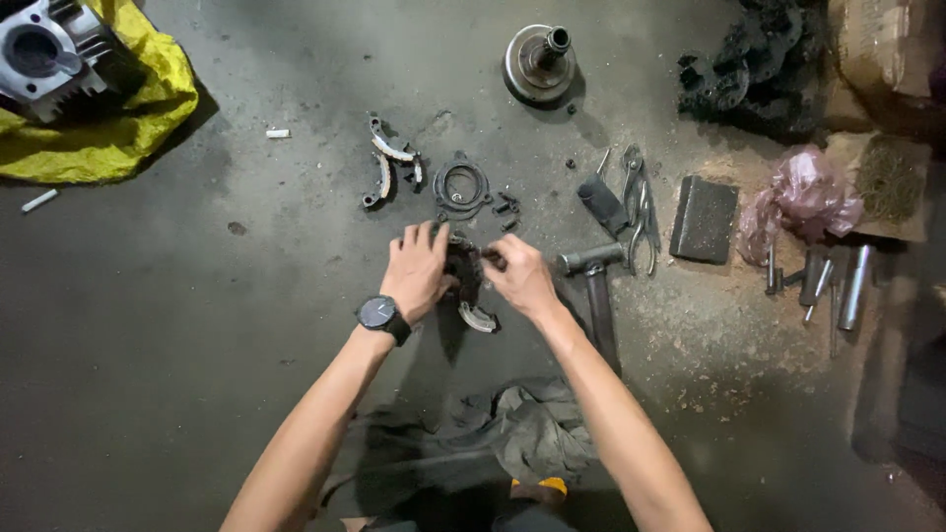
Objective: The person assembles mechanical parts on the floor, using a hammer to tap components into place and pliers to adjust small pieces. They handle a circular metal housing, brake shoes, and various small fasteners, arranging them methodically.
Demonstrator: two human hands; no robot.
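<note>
Clutch assembly (463,271), dark and greasy, sits on the floor (197,325) between both hands. Left hand (419,271) grips its side, fingers curled; right hand (520,278) pinches a small part at its edge. Seemingly mid-disassembly; freeing the curved shoe (478,317) likely needs steady prying.

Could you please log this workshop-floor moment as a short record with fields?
Left hand: grips the dark round metal part, watch on its wrist
Right hand: fingers on the same part's right side
Below part: curved shoe on the floor
Above hands: ring plate, two more curved shoes
Right of hands: hammer, pliers
Top left: engine cylinder on yellow cloth
</note>
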